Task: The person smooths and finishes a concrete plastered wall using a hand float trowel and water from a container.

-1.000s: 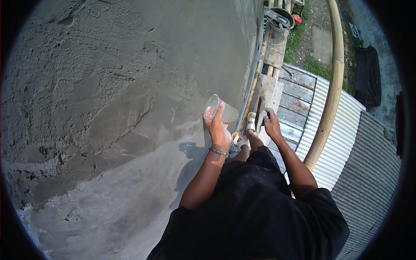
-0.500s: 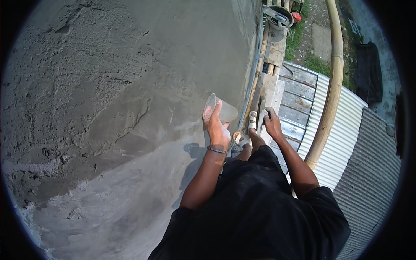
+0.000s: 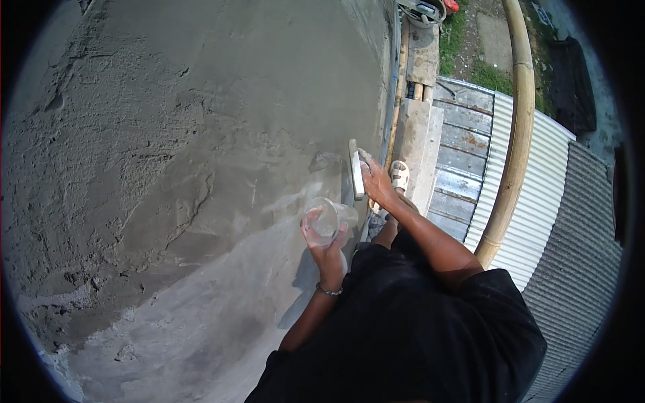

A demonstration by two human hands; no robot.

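Observation:
My left hand (image 3: 327, 254) is wrapped round a translucent plastic cup (image 3: 345, 215), tilted so that its open mouth faces me, close to the wall. The fingers show through the clear side. In my right hand (image 3: 378, 183) is a plastering float (image 3: 356, 171), seen nearly edge-on, its flat face turned to the wall. The grip behind its plate is partly hidden by the fingers. The plastered wall (image 3: 269, 87) is grey, smooth at the upper part and rough at the left. A small raised patch of mortar (image 3: 325, 161) lies just left of the float.
I stand in sandals (image 3: 400, 174) on narrow scaffold planks (image 3: 420, 144) along the wall. A bamboo pole (image 3: 517, 134) runs along the outer side. Below are corrugated roofing sheets (image 3: 517, 168). A bucket (image 3: 426, 15) with tools stands at the plank's far end.
My right hand has brought the float leftward from over the planks to the wall. My left hand has lowered the cup and turned its mouth toward me. The view has shifted slightly.

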